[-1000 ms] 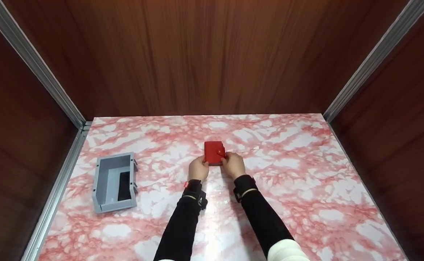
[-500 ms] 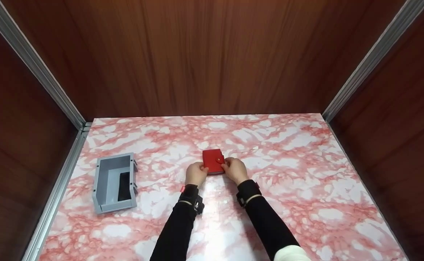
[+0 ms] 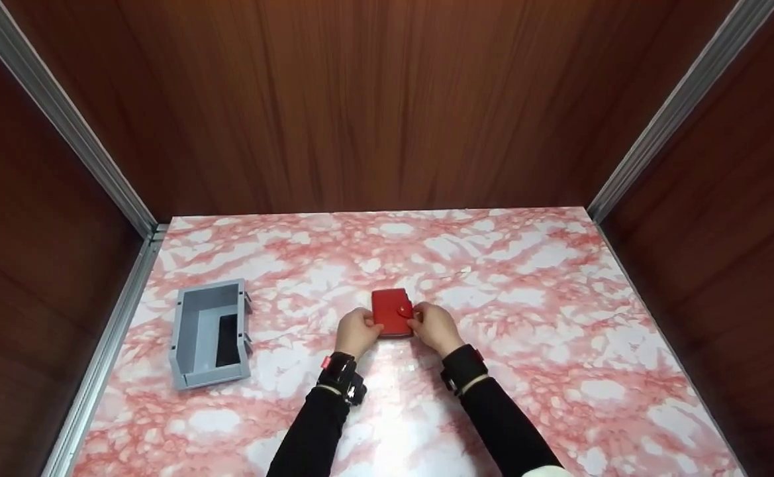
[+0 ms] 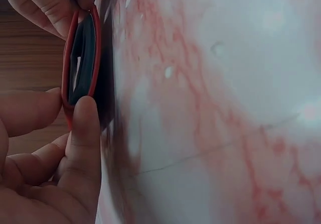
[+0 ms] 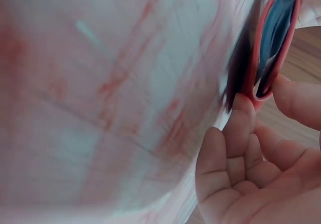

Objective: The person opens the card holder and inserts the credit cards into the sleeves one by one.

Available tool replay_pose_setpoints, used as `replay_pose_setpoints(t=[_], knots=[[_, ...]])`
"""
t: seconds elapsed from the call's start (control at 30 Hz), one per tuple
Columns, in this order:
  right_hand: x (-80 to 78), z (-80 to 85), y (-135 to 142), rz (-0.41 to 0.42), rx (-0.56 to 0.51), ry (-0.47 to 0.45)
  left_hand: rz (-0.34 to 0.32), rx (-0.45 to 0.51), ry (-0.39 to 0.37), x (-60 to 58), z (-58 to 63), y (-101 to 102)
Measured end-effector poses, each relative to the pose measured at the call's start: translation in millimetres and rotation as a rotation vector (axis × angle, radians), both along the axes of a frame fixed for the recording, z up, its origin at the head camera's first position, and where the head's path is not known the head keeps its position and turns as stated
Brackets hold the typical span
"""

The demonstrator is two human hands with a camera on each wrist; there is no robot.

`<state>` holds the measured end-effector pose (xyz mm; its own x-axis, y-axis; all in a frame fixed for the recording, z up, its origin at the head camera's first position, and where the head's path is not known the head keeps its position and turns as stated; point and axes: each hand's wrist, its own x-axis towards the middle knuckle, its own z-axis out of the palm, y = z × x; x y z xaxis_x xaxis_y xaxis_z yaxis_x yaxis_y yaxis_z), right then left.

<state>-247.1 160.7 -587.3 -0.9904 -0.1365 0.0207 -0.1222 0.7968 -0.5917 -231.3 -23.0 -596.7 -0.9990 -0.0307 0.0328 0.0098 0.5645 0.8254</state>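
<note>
A small red wallet (image 3: 390, 313) with a snap tab on its right side is at the middle of the table. My left hand (image 3: 357, 331) pinches its left edge near the bottom corner, while my right hand (image 3: 437, 328) pinches the right edge beside the tab. Seen end-on in the left wrist view, the wallet (image 4: 83, 58) is closed, with dark inner sleeves between its red covers. The right wrist view shows the same open end of the wallet (image 5: 275, 40), close over the tabletop, a thumb and fingers on either side.
To the left, a grey plastic bin (image 3: 188, 331) stands on the pink and white marbled table (image 3: 526, 397). A flat black item (image 3: 228, 340) lies in the bin. Wood-grain panels (image 3: 373, 106) with metal rails enclose the table at the back and sides.
Both hands have drawn the red wallet toward the person, down in the head view. Their grip stays at its two sides. The grey bin has not moved.
</note>
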Motion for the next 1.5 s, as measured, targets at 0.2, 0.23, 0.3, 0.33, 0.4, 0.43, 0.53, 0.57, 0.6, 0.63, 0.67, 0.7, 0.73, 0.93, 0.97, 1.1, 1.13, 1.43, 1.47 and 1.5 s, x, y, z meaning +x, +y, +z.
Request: replay_pose_setpoints(t=[0.2,0.23,0.3,0.33,0.4,0.43,0.53,0.57,0.6,0.63,0.67,0.7,0.73,0.93,0.97,1.1,1.13,1.43,1.47,1.5], knots=[[10.0,0.3,2,0.008,0.029,-0.004,-0.049,-0.018,0.009,10.2,-0.3,-2],[12.0,0.5,2,0.01,0.03,-0.006,-0.057,-0.02,0.012,11.7,-0.3,-2],[15.4,0.5,2,0.013,0.032,-0.013,-0.071,-0.026,0.009,14.4,-0.2,-2],[17.1,0.4,3,0.013,0.034,-0.017,-0.075,-0.028,0.003,15.6,0.1,-3],[19.9,0.2,3,0.017,0.039,-0.022,-0.083,-0.035,-0.007,18.2,0.8,-3],[21.2,0.1,3,0.022,0.044,-0.023,-0.085,-0.04,-0.012,19.5,1.1,-3],[25.7,-0.5,2,0.025,0.058,-0.02,-0.091,-0.05,-0.025,23.5,1.6,-3],[27.3,-0.6,2,0.027,0.064,-0.016,-0.093,-0.053,-0.027,24.8,1.3,-3],[29.0,-0.8,2,0.028,0.071,-0.008,-0.093,-0.054,-0.034,26.4,1.3,-3],[30.6,-1.2,2,0.029,0.078,-0.001,-0.095,-0.057,-0.033,27.9,1.2,-3],[32.1,-1.4,2,0.03,0.082,0.004,-0.1,-0.057,-0.031,29.6,0.9,-3],[33.5,-1.9,2,0.032,0.085,0.007,-0.1,-0.055,-0.034,31.1,0.7,-3],[35.0,-2.2,3,0.035,0.086,0.013,-0.1,-0.053,-0.037,32.6,0.7,-3],[42.8,-5.1,5,0.055,0.065,0.042,-0.116,-0.038,-0.063,39.8,1.6,-2],[44.1,-5.4,6,0.059,0.061,0.044,-0.121,-0.042,-0.064,40.8,1.6,-1],[48.6,-5.3,7,0.064,0.039,0.032,-0.137,-0.075,-0.04,44.0,0.2,-1],[49.6,-5.1,8,0.065,0.039,0.031,-0.142,-0.083,-0.034,44.7,0.2,0],[56.2,-4.2,12,0.073,0.043,0.04,-0.173,-0.085,-0.012,50.6,-1.8,0],[57.1,-4.3,12,0.073,0.044,0.04,-0.175,-0.084,-0.011,51.5,-1.9,0],[58.0,-4.5,12,0.072,0.044,0.041,-0.176,-0.084,-0.01,52.4,-2.0,0]])
